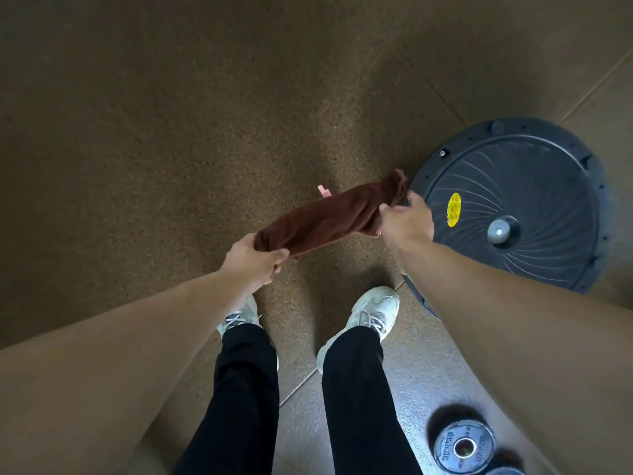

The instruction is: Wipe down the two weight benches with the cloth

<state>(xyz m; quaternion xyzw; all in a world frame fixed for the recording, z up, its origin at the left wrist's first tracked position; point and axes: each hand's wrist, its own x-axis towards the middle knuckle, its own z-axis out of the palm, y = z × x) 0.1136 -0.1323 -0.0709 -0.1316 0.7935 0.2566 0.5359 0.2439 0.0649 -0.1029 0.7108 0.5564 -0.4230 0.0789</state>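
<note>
Both hands, left (pixel 255 257) and right (pixel 407 219), each grip clenched on brown, seemingly rolled cloth (pixel 329 219).

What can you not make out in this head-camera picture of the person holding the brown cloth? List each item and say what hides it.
- Weight benches: none in the head view.
- Cloth: ends covered by the left hand and right hand.
- Round black disc: lower left edge behind the right forearm.
- Yellow label: print too small.
- Weight plate: blurred lettering.
</note>
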